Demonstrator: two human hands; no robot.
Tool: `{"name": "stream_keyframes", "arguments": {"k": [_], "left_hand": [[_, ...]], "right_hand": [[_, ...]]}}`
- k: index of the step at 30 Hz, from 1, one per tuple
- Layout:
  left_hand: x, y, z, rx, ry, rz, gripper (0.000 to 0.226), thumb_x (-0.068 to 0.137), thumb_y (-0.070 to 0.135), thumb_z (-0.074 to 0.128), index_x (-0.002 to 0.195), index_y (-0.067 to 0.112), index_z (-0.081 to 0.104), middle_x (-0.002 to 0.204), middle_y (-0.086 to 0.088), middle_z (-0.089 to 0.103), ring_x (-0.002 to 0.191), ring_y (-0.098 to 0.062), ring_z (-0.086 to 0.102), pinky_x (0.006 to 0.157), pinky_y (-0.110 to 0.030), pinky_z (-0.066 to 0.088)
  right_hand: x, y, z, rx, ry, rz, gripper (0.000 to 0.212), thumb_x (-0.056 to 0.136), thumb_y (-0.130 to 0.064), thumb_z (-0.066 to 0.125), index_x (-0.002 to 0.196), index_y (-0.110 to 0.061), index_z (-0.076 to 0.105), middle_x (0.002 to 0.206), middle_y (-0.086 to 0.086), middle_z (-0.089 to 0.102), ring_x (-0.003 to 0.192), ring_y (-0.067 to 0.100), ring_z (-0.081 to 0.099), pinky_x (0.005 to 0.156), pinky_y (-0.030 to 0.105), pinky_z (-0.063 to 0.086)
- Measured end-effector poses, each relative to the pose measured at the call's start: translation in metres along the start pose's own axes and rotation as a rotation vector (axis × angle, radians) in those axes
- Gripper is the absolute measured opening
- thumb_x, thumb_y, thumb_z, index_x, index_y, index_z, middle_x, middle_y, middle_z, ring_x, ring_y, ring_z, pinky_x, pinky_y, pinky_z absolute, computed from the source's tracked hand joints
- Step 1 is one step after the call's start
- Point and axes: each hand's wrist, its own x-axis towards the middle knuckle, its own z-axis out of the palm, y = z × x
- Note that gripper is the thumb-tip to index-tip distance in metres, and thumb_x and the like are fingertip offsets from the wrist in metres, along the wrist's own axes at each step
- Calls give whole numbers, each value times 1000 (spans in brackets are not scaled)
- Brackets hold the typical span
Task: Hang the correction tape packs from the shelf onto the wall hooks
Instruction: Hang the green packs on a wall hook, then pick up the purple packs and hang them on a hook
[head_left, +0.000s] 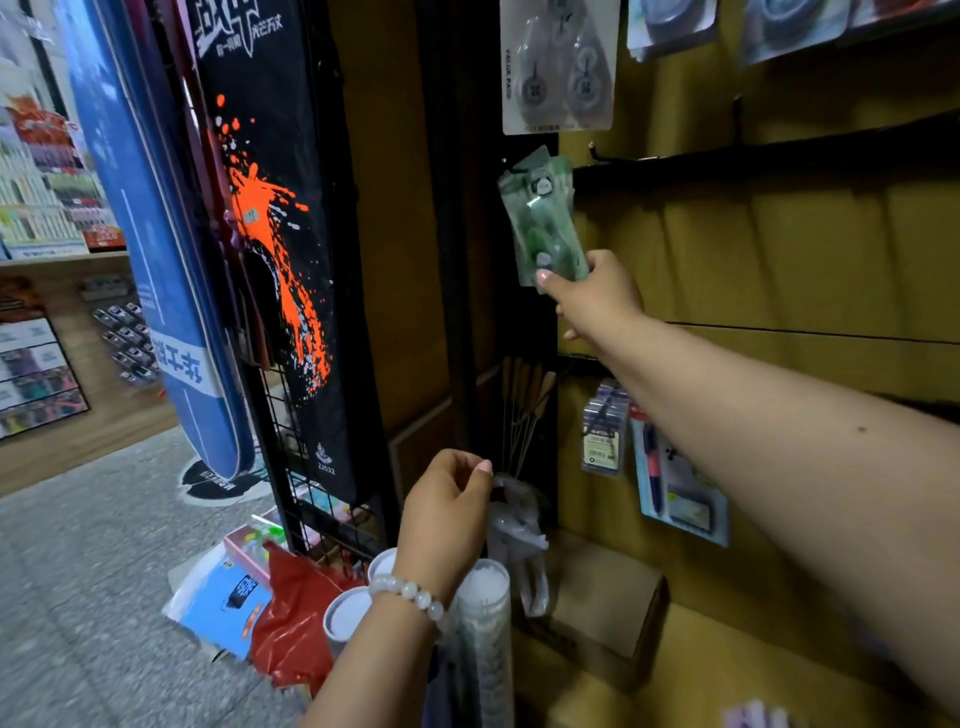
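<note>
Pinching green packs (543, 218) by their bottom edge, my right hand (597, 296) lifts their tops toward the hook (597, 155) above; left hand (447, 512) loosely curled, grasping nothing I can see.

The right hand (595, 296) reaches up to the wall, its grip pinching the lower end of a green correction tape pack (543, 215) held just below a black wall hook (602, 156). Lower down, the left hand (447, 512), with a bead bracelet (408, 592) at the wrist, holds crumpled clear plastic wrap (519, 525) beside a cardboard box (605, 597).
</note>
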Motion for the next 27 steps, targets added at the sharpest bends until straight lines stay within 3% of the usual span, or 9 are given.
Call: {"name": "stream_keyframes", "arguments": {"k": [3,5,9,12,16,20,25,27], "left_hand": [[-8,0,6,56,-26,10,10,95,31,55,87,27,59,78,-1,66,77,-23,66,75,-45,56],[-12,-1,10,106,-30,19,11,96,30,55,87,25,59,77,1,66,74,-19,65,72,-39,55],[-23,-8,18,232,-48,52,14,95,31,55,96,18,62,81,1,67,81,-21,66,77,-38,55],[-35,-20,27,372,-104,58,20,95,31,54,103,14,62,89,-2,69,89,-23,65,77,-33,50],[-52,-40,46,538,-276,44,13,95,28,54,97,15,57,98,-7,70,95,-26,64,73,-29,42],[-60,-54,68,631,-399,53,14,95,27,53,88,17,49,97,-13,69,95,-29,64,68,-27,36],[-72,-75,103,638,-453,-11,21,96,27,53,102,7,58,105,-15,68,100,-31,63,75,-29,42],[-79,-90,120,630,-499,-45,26,96,27,53,106,4,59,106,-15,69,100,-30,63,76,-28,42]], "right_hand": [[-14,4,-4,-8,-60,53,66,87,-37,66,140,-9,38,128,7,51,103,27,63,36,20,43],[-26,8,-11,-1,-116,68,64,89,-37,63,141,-9,38,123,6,54,100,24,64,34,17,42],[-68,34,-25,-42,-229,15,26,90,-39,61,97,-14,64,94,9,70,72,17,66,46,26,49],[-112,75,-40,-182,-312,9,29,90,-39,61,73,-16,62,74,9,70,57,15,61,59,31,48],[-153,145,-68,-460,-403,87,35,89,-42,60,78,-10,68,73,5,67,73,19,62,69,32,48],[-160,216,-93,-558,-394,241,38,87,-44,61,58,-21,55,69,2,63,78,24,65,70,31,48],[-164,282,-122,-597,-375,409,42,89,-43,58,65,-9,62,75,23,69,77,35,65,73,38,50],[-168,305,-133,-618,-370,490,46,89,-44,57,62,-7,59,75,22,66,76,34,61,73,37,49]]}}
